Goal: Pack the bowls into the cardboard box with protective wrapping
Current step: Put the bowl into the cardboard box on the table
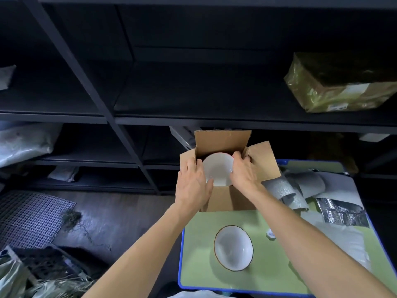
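Observation:
An open cardboard box (pixel 232 200) stands at the far edge of a green table (pixel 199 244), its flaps folded out. A white bowl (pixel 218 168) with a dark rim sits tilted in the box's opening. My left hand (pixel 193 183) grips the bowl's left edge and my right hand (pixel 242 171) grips its right edge. A second white bowl (pixel 233 247) with a brown rim rests upright on the table, nearer to me. Silver and white wrapping sheets (pixel 285 190) lie to the right of the box.
A foil bubble pouch (pixel 341 212) and clear plastic (pixel 343 239) cover the table's right side. A small white object (pixel 271 234) lies beside the near bowl. Dark shelving fills the background, with a wrapped parcel (pixel 341 84) upper right. A mesh mat (pixel 30 216) and crates lie on the floor at left.

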`<state>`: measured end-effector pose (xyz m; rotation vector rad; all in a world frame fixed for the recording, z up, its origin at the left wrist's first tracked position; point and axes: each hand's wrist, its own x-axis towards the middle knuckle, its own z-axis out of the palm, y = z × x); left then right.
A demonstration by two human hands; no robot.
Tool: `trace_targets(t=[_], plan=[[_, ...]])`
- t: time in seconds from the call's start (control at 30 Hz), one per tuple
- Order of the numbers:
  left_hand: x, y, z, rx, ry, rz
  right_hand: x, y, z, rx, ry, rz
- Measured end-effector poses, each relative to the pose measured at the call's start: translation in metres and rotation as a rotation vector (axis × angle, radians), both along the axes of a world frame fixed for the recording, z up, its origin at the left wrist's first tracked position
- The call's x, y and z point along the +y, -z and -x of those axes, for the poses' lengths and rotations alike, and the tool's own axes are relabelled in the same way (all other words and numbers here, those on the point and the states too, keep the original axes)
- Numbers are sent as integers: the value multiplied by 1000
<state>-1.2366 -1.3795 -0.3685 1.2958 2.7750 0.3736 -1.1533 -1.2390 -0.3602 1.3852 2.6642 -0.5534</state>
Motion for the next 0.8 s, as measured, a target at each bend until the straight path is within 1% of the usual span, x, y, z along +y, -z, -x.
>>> trace_targets(t=[0.1,0.2,0.33,0.5,0.6,0.7,0.8], plan=[[7,-5,5,82,85,35,-2,-3,-1,1,-33,-69],[20,-11,4,55,159,38,-2,-6,-3,22,-47,-77],[41,-17,5,101,147,103,0,-7,-7,35,-78,-41],[61,-24,11,86,123,238,3,-11,-10,76,-74,31],[64,-27,18,50,93,212,6,-16,-12,117,-54,70],[62,-21,28,11,27,122,12,-22,-16,166,-48,95],[58,-15,34,-92,-25,27,19,-31,-21,222,-25,95]])
